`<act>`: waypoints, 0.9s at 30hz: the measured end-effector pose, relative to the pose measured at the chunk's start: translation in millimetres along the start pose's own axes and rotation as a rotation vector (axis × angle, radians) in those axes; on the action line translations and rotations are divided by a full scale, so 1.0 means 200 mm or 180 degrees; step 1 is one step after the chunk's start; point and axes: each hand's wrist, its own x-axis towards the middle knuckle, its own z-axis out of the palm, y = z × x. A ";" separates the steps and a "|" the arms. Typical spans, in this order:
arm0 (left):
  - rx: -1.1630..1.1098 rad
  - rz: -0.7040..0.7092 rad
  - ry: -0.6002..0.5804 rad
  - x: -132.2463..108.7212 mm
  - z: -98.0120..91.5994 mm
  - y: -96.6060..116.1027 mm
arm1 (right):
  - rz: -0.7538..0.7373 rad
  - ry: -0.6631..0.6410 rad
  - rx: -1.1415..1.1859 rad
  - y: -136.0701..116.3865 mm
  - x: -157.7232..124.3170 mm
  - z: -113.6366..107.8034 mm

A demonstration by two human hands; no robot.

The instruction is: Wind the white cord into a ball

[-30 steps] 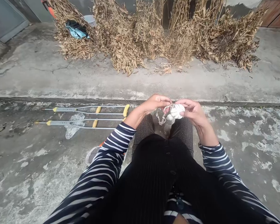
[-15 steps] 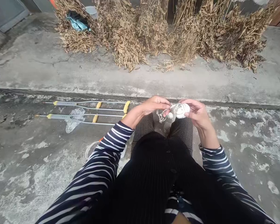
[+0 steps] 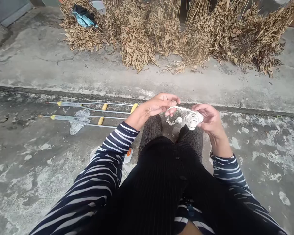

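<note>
In my right hand is a white coil of flat cord, gripped at its right edge between thumb and fingers, its wound face turned up towards me. A loose strand runs from the coil's top to my left hand, whose fingers are closed on it. Below the strand, between my knees, a small white ball lies on the ground beside a thin, tangled cord. The strand's far end is hidden behind my left fingers.
Crutches with yellow pads lie on the left, with a clear plastic bag under them. A concrete step runs across in front, with dried plants along it. A white and orange object is partly behind my left sleeve.
The coil has turned its wound face more towards me and moved slightly right. My left hand has moved a little left and up, drawing the strand out longer between the hands.
</note>
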 end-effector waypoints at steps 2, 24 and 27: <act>-0.0073 0.0031 0.0039 0.00 0.00 0.00 | -0.0003 -0.0014 -0.0170 -0.01 0.00 0.00; 0.0529 0.0016 0.0159 0.00 0.08 0.08 | 0.0026 -0.0403 -0.0355 -0.03 -0.01 -0.01; 0.0514 0.0082 0.0246 0.02 0.07 0.06 | 0.0018 -0.0425 -0.0480 -0.04 0.00 0.00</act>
